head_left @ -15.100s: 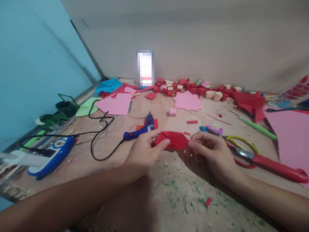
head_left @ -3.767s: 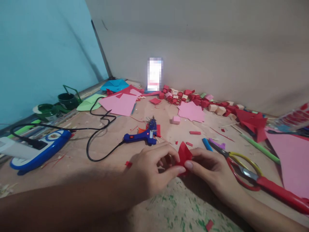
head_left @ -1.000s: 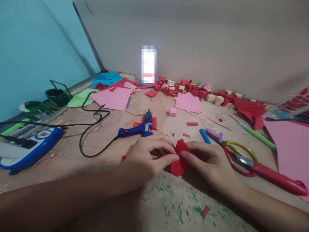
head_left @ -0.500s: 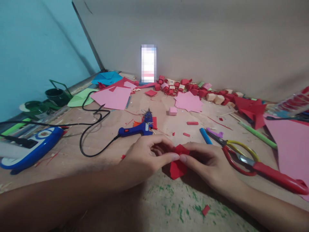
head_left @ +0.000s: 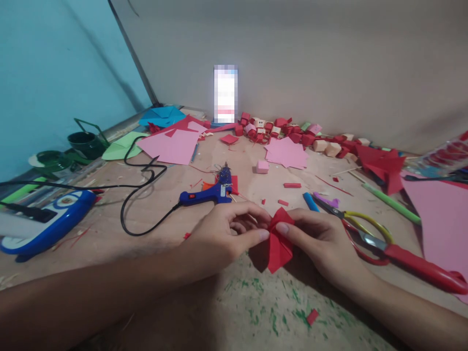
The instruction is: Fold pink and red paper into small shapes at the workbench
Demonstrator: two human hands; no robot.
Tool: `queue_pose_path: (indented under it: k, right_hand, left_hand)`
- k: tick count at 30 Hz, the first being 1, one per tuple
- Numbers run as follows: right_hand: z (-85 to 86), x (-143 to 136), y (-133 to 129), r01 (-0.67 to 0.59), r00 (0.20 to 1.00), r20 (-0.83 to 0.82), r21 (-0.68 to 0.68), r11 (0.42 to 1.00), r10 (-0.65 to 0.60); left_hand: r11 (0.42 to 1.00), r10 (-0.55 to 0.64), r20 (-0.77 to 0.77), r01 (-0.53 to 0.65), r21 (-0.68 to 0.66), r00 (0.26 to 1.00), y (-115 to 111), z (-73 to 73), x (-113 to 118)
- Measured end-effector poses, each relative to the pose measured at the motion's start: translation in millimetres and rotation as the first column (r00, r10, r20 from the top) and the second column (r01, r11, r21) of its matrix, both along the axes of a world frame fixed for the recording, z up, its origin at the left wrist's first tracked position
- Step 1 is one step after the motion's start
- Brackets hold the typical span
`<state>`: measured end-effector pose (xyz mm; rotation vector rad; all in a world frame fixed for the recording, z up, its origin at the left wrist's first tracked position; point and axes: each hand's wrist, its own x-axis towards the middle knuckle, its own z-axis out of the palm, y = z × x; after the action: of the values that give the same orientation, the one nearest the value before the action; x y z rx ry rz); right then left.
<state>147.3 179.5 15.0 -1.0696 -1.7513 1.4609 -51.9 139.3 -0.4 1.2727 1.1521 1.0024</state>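
Note:
A folded piece of red paper [head_left: 281, 248] is held up between both hands, above the near middle of the table. My right hand [head_left: 323, 239] pinches it, thumb on the front face and fingers behind. My left hand [head_left: 234, 231] is at the paper's left edge, its thumb and forefinger tips closed on that edge. A crease runs down the paper, and its lower end hangs free. Just beyond my left hand lies a blue glue gun [head_left: 206, 194]. Red-handled scissors [head_left: 373, 241] rest to the right of my right hand.
A lit phone [head_left: 225, 95] stands at the back beside a row of small paper cubes [head_left: 292, 132]. Pink sheets [head_left: 171, 144], a pink cube [head_left: 262, 167] and red scraps lie on the table [head_left: 175, 312]. A blue-white power strip [head_left: 54, 219] is at left.
The red paper has shifted slightly right and turned, showing more of its creased face. My left thumb has moved off its front to the left edge.

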Motion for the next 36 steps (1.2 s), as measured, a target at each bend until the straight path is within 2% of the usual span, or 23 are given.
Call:
queue_pose_path:
  k: [14, 18, 23, 30, 36]
  right_hand:
    - [0.7, 0.5, -0.2, -0.059, 0.997, -0.04, -0.001, 0.998, 0.058]
    - [-1.1, 1.7, -1.0, -0.079, 0.996, -0.03, -0.017, 0.997, 0.078]
    - [-2.1, 2.2, -0.5, -0.095, 0.995, 0.022, -0.01, 0.995, 0.095]
    - [0.1, 1.6, -1.4, -0.123, 0.992, 0.01, -0.019, 0.992, 0.123]
    - [3.2, -1.1, -0.3, -0.115, 0.988, 0.105, 0.048, 0.992, 0.109]
  left_hand:
    - [1.0, 0.007, 0.06, -0.007, 0.009, 0.998, 0.9, -10.5, -0.2]
    - [1.0, -0.021, 0.077, 0.021, 0.004, 0.997, 0.1, -11.3, -1.2]
    - [1.0, -0.027, 0.072, 0.029, -0.013, 0.997, -1.0, -9.1, -1.5]
    - [1.0, -0.025, 0.044, 0.026, -0.009, 0.999, -0.7, -4.3, 0.2]
    - [0.998, 0.018, -0.018, -0.019, -0.059, 1.0, -2.5, 1.5, 2.5]
